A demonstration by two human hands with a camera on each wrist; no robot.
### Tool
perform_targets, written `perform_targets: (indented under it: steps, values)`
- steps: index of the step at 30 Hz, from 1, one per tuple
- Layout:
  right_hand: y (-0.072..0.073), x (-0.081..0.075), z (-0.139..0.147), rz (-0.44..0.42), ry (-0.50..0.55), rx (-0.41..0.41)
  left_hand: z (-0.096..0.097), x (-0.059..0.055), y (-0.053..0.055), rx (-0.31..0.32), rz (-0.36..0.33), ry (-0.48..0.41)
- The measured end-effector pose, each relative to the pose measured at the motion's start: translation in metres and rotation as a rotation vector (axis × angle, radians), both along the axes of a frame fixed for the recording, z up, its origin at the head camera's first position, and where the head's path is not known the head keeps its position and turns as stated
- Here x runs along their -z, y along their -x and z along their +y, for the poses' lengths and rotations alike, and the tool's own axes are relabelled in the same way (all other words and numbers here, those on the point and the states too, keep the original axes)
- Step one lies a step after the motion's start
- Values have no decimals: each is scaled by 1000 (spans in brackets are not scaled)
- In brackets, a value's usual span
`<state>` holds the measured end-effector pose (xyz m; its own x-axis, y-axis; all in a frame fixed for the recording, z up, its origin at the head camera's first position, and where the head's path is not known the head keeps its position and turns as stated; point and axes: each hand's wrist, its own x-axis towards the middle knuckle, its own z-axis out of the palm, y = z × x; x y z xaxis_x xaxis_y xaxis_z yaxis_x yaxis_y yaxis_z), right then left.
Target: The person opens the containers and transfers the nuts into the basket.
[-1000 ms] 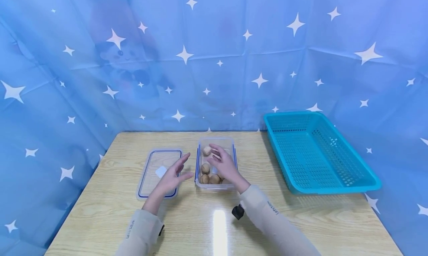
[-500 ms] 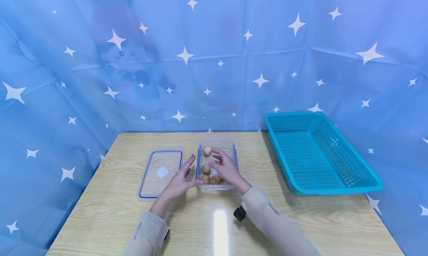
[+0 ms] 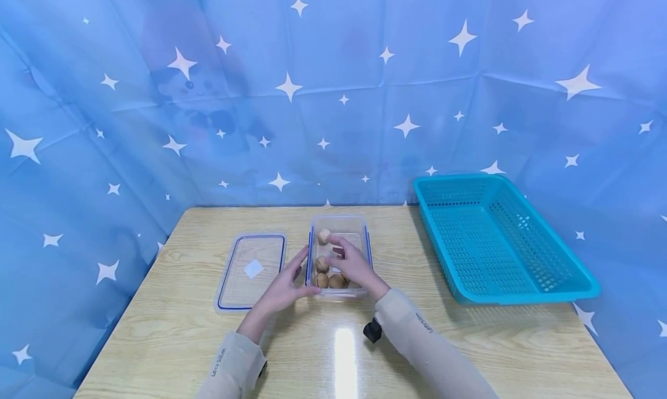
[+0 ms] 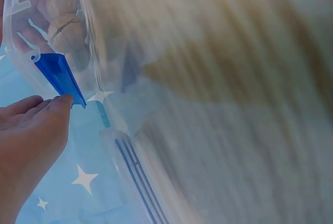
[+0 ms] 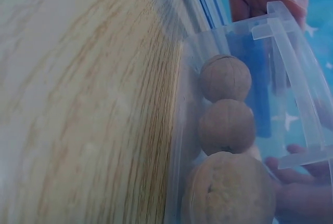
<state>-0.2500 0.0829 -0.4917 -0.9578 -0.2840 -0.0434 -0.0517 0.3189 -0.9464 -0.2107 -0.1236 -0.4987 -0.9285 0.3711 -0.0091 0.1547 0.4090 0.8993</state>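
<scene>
A clear plastic food container [image 3: 363,228] with blue side latches stands uncovered on the table, with several walnuts [image 3: 336,281] in it. One paler walnut [image 3: 324,235] lies at its far left. My left hand [image 3: 283,289] touches the container's left side, fingers fairly straight by the blue latch [image 4: 60,78] and thumb at the front corner. My right hand [image 3: 355,266] reaches into the container, its bent fingers and thumb apart beside the walnuts; no walnut shows between them. Through the clear wall the right fingers [image 5: 299,174] are partly visible.
The container's clear lid [image 3: 231,283], rimmed in blue, lies on the table to the left. A large turquoise basket [image 3: 453,260] stands at the right edge. A blue curtain with white stars [image 3: 333,98] hangs behind the wooden table [image 3: 172,306].
My left hand has moved right from over the lid's edge to the container's left side. My right hand has sunk slightly within the container.
</scene>
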Motion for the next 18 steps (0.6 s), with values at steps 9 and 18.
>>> perform_targets:
  steps: [9,18]
  values:
    - [3,1,-3,-12,-90,-70,-1,-1,1,9,-11,19]
    - [4,3,-7,-17,-181,-88,-1,-4,2,34,22,84]
